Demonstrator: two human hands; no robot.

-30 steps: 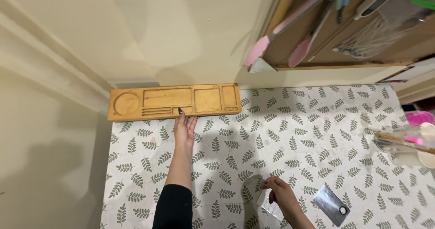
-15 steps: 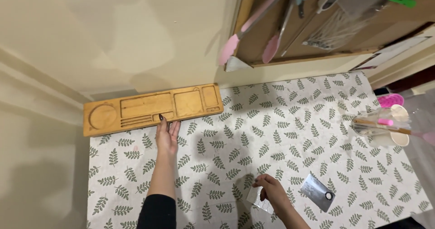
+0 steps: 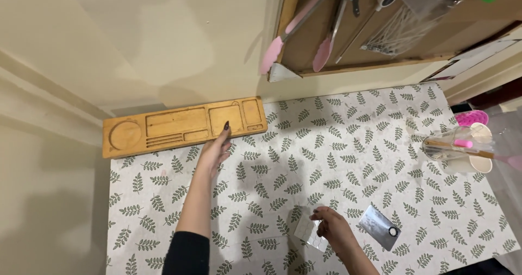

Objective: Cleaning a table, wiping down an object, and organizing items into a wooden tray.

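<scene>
Leaf-print tablecloth point(image 3: 353, 161) by a cream wall. Left hand point(image 3: 215, 151), fingers spread flat, touches the wooden tray point(image 3: 179, 125): stiff, probably light, best gripped along its long edge. Right hand point(image 3: 333, 229) pinches a thin clear sheet point(image 3: 309, 232), likely flimsy.

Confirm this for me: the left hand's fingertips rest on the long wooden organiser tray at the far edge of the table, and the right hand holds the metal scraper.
Not quite. The left hand does touch the wooden organiser tray, but the right hand holds a small clear sheet, not the metal scraper, which lies on the leaf-patterned tablecloth just beside it. The head view shows this.
</scene>
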